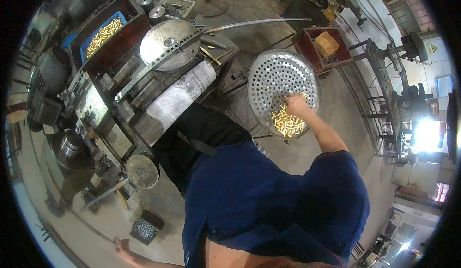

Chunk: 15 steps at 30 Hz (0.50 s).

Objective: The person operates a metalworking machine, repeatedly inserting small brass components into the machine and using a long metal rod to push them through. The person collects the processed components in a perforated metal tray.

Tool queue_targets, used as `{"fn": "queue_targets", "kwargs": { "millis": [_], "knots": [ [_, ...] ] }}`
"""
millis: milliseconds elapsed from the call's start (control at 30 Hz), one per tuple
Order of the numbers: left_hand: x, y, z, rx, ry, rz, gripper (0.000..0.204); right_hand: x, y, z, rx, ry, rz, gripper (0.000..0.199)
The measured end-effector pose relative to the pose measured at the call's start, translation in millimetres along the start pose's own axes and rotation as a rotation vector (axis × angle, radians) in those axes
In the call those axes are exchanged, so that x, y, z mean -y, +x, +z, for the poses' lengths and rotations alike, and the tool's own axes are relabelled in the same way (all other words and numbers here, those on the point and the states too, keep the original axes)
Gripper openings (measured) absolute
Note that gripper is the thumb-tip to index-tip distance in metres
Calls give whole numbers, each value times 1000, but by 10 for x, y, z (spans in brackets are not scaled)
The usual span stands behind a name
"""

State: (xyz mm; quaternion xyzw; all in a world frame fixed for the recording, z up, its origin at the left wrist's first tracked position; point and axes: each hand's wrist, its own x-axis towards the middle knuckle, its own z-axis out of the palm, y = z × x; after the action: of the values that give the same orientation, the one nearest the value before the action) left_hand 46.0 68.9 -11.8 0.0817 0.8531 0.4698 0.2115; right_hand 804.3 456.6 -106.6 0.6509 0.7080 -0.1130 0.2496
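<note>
My right hand [296, 104] reaches into a round metal basin [261, 83] full of holes, on my right. Its fingers are curled down; whatever they hold is hidden beneath them. Small, shiny brass-coloured cylindrical pieces [287, 124] lie heaped on the basin's near side, beside and below the hand. A few more show just past the hand. Out at the lower left, away from the machine, my left hand [123, 249] hangs with its fingers apart and nothing in them. A dark square bin [137, 234] of small grey metal parts stands near it.
A bench machine with a round metal disc [163, 40] and a long perforated lever [158, 64] stands at left. Printed paper [180, 95] covers its near edge. Behind it, a blue tray [82, 52] holds more brass pieces. A red box [307, 47] sits beyond the basin.
</note>
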Motion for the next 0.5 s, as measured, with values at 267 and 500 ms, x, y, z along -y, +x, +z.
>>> {"fn": "queue_targets", "kwargs": {
  "millis": [267,500],
  "knots": [
    [-106,-64,98,3,22,22,47,141,121,-35,24,-15,142,42],
    [-1008,-570,419,-258,1373,206,46,717,267,-717,-378,844,-305,45]
  ]
}}
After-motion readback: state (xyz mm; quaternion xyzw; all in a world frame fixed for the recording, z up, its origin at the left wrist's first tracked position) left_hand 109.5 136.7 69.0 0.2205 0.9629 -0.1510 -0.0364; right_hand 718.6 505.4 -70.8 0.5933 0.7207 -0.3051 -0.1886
